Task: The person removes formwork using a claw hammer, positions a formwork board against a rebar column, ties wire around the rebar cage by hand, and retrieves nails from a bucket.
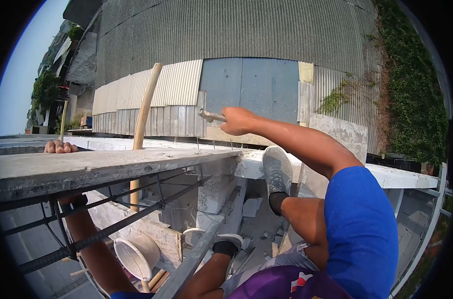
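My right hand (236, 121) is closed round the handle of a hammer (212, 116), held out in front above the wall top. The hammer's metal head points left, apart from the board. At the left, my left hand (61, 147) hooks its fingers over the far edge of a long grey board (104, 163). Its forearm passes below the board and behind the bars, so the thumb and palm are hidden. Dark steel reinforcing bars (131, 218) run under the board. Several thin nail-like spikes or wires (197, 145) stand up near its right end.
A wooden pole (147, 107) rises behind the board. A pale bucket (136, 254) hangs or stands low at left. One shoe (277, 172) rests on the white ledge, the other lower among rubble (254, 207). Corrugated roofing (236, 30) lies beyond; a metal frame (425, 231) stands at right.
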The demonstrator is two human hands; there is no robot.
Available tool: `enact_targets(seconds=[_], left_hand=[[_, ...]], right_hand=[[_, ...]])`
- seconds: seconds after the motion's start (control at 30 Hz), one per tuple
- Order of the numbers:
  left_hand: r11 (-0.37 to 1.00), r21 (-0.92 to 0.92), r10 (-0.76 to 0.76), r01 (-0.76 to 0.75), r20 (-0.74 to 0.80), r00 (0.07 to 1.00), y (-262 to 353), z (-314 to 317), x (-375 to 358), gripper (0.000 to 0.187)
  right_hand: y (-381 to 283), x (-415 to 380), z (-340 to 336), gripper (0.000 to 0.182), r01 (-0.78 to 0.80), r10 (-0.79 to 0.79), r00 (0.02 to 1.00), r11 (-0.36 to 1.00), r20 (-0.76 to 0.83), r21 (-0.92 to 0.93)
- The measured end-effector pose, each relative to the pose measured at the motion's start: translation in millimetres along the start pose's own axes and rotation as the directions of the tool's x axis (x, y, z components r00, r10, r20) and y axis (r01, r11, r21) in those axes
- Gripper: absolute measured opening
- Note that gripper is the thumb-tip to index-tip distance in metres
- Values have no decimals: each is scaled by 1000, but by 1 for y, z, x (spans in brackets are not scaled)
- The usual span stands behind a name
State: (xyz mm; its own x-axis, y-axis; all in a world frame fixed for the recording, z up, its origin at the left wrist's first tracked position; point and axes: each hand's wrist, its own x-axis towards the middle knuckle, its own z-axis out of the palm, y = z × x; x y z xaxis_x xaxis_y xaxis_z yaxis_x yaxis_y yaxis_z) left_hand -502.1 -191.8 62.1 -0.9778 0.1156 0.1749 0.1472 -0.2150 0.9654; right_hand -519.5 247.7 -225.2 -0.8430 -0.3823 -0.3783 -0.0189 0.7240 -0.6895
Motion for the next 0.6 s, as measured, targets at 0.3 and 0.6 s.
enact_targets(seconds=[0.3, 0.6], left_hand=[[1000, 9, -2, 1, 119, 993, 0, 1, 0, 32], [1000, -13, 5, -4, 61, 998, -10, 20, -4, 34]], right_hand=[[30, 7, 28, 34, -186, 136, 965, 957, 224, 221], [69, -2, 65, 50, -144, 114, 973, 979, 200, 142]])
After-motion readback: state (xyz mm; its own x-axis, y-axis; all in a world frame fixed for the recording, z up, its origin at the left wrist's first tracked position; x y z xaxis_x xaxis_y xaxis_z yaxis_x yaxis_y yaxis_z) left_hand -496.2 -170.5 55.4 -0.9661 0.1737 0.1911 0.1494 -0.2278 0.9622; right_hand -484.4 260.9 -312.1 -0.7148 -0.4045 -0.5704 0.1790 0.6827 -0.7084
